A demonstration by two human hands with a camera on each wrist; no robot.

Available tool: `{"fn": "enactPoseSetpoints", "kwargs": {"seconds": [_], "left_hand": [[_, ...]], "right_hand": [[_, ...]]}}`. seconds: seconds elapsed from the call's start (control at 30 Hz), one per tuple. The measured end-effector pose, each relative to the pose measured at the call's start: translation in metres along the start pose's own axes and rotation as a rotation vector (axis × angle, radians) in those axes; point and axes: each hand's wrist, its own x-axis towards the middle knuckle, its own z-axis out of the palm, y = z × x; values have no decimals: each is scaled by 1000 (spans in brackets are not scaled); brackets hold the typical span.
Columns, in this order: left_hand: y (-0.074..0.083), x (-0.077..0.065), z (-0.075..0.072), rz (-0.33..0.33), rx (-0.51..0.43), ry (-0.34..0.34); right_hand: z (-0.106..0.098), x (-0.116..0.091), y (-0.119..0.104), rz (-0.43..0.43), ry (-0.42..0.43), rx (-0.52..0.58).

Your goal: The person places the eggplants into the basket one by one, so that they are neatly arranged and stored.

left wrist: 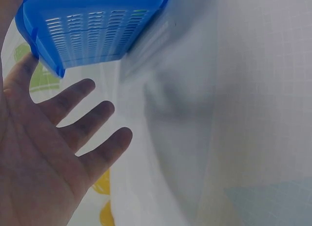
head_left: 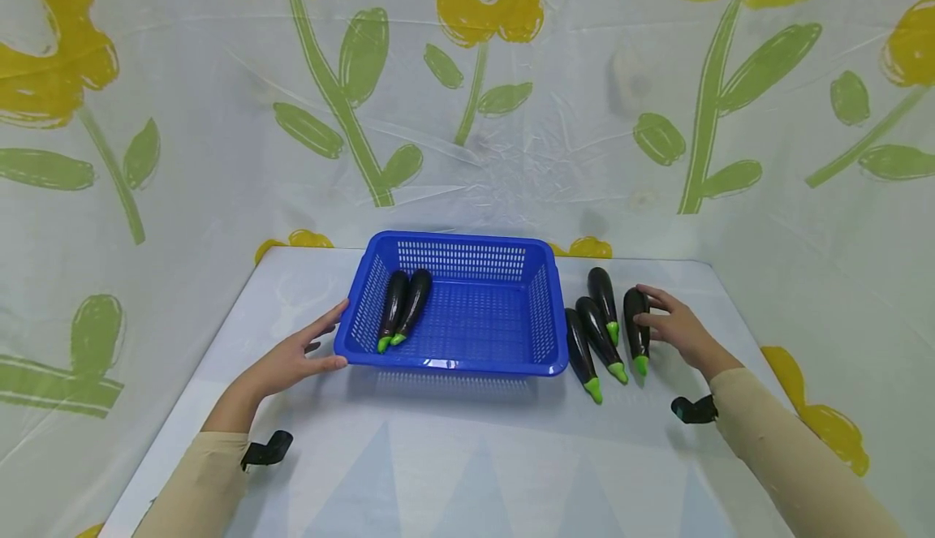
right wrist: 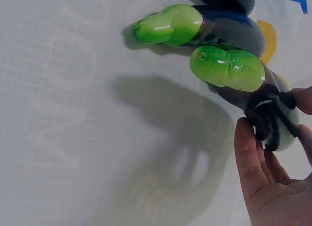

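A blue plastic basket point(head_left: 451, 369) with slotted walls stands on the table, two dark eggplants point(head_left: 416, 299) with green caps lying at its left side. My left hand point(head_left: 288, 359) is at the basket's left end, fingers spread and fairly straight, fingertips right at the rim; the left wrist view shows its palm beside the basket wall point(left wrist: 87, 33). To the right of the basket, my right hand point(head_left: 679, 329) holds an eggplant point(head_left: 636, 323) between thumb and fingers. In the right wrist view this eggplant point(right wrist: 229, 70) points its green cap away from the palm.
Three more eggplants point(head_left: 601, 335) lie between the basket and the right hand, the leftmost close against the basket's side. The white table point(head_left: 431, 473) has pale blue triangles near its front. Flower-printed sheeting point(head_left: 570, 116) surrounds the table at the back and sides.
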Motion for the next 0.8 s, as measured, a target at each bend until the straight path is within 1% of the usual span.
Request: {"fn": "enactPoseSetpoints", "kwargs": {"seconds": [0.4,0.8], "left_hand": [[1,0,0,0,3,-2],[1,0,0,-2,0,-7]], "right_hand": [[1,-1,-8,-41,1,2],[2,-3,-19,-84,-24,1]]}}
